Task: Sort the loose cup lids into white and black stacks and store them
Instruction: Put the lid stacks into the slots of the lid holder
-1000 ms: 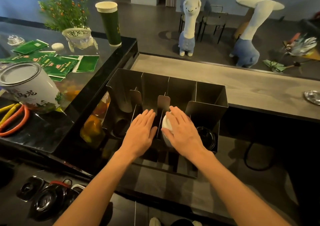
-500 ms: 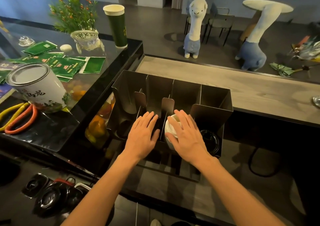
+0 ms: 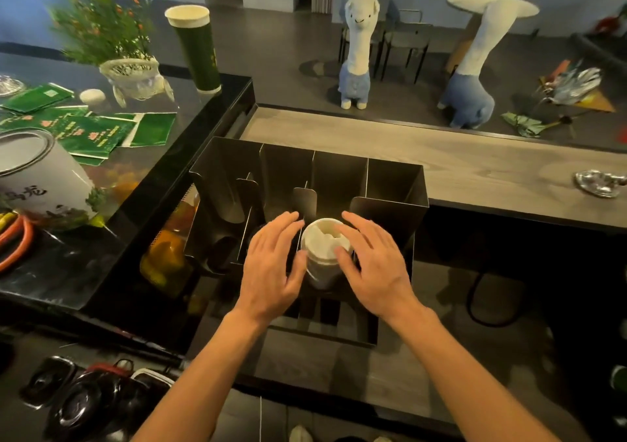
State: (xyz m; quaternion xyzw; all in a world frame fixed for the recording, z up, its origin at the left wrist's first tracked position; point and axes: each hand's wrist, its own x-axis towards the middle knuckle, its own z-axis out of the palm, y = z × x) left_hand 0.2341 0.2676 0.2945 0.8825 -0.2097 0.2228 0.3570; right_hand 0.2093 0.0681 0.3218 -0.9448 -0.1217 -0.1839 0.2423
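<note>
Evidently the white lid stack [image 3: 325, 250] stood upright in the organizer [image 3: 339, 170] between your left hand [image 3: 271, 267] and right hand [image 3: 375, 265], equally near, fingers straight, thumbs perhaps touching its sides.

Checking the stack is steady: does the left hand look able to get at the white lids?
Probably yes. The left hand lies open right beside the white lid stack, which sticks out at the front of the metal holder; nothing shows between them. The right hand flanks the other side.
</note>
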